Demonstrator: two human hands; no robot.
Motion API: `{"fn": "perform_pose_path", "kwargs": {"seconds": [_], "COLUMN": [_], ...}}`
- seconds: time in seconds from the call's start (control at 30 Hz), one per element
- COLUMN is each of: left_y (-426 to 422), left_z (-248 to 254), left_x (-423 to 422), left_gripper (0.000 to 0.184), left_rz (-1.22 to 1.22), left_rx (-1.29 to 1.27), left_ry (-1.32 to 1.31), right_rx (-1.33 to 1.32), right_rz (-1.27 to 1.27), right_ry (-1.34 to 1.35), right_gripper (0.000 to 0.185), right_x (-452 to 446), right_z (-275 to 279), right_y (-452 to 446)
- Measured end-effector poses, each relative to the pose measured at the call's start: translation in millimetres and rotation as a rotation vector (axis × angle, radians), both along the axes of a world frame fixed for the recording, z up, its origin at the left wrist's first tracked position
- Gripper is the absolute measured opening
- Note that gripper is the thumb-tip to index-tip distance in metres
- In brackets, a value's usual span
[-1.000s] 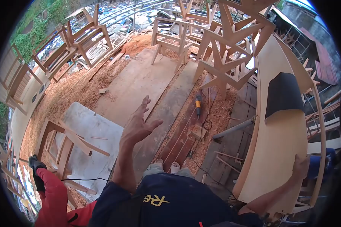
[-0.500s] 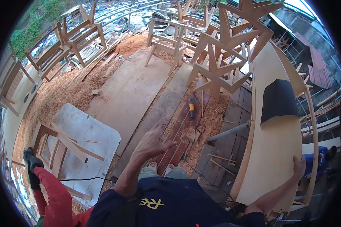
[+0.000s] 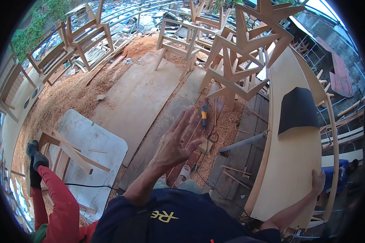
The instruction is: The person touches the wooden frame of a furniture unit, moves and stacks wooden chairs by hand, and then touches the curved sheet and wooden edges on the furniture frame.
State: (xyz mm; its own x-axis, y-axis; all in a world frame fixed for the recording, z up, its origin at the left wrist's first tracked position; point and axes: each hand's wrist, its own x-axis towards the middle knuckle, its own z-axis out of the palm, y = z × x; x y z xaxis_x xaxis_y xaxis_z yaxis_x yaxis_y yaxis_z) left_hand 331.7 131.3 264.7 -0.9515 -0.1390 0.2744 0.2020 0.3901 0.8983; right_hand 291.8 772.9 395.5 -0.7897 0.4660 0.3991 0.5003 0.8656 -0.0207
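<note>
While the wearer's navy shirt (image 3: 182, 212) fills the bottom of the view, both hands work off to different sides. Right hand (image 3: 318, 181): at the outer edge of the long curved wooden panel (image 3: 292, 170), which stands on the right side. Fingers look curled over that edge in a grip; tips are hidden, so how tight is hard to say. Left hand (image 3: 172, 150): raised in mid-air in front of the body, released, fingers extended, thumb apart. Below it, one sandalled foot (image 3: 184, 172) on the reddish planks.

Left side, near: co-worker in a red sleeve (image 3: 63, 202), dark-gloved hands (image 3: 40, 160) at a wooden frame (image 3: 79, 160) lying partly over a white board (image 3: 99, 137). Black cable (image 3: 87, 185) runs across the board.

Further out: small wood block (image 3: 205, 146) on the planks, then a yellow-and-grey power tool (image 3: 204, 117) beyond it. Dark curved sheet (image 3: 298, 109) is draped over the panel's upper half. Shavings (image 3: 63, 97) cover much of the ground at left.

Beyond that: angular frames (image 3: 231, 85) stacked high, one upright chair frame (image 3: 177, 51) just left of them. Furthest back, scattered scrap (image 3: 121, 16) and greenery (image 3: 28, 42).
</note>
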Motion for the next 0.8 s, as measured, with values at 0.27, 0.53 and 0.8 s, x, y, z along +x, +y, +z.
{"fn": "perform_pose_path", "kwargs": {"seconds": [0.27, 0.53, 0.8], "left_y": [9, 13, 28], "left_z": [9, -17, -25], "left_x": [-14, -17, -6], "left_gripper": [0.094, 0.083, 0.076], "left_rz": [0.009, -0.173, -0.193], "left_rx": [-0.024, -0.081, -0.094], "left_ry": [0.118, -0.395, -0.408], "right_rx": [-0.004, 0.012, 0.005], "right_rz": [0.014, -0.036, -0.074], "right_ry": [0.006, -0.032, -0.031], "right_gripper": [0.053, 0.053, 0.053], "right_x": [4, 7, 5], "right_z": [4, 9, 11], "right_y": [-16, -31, -39]}}
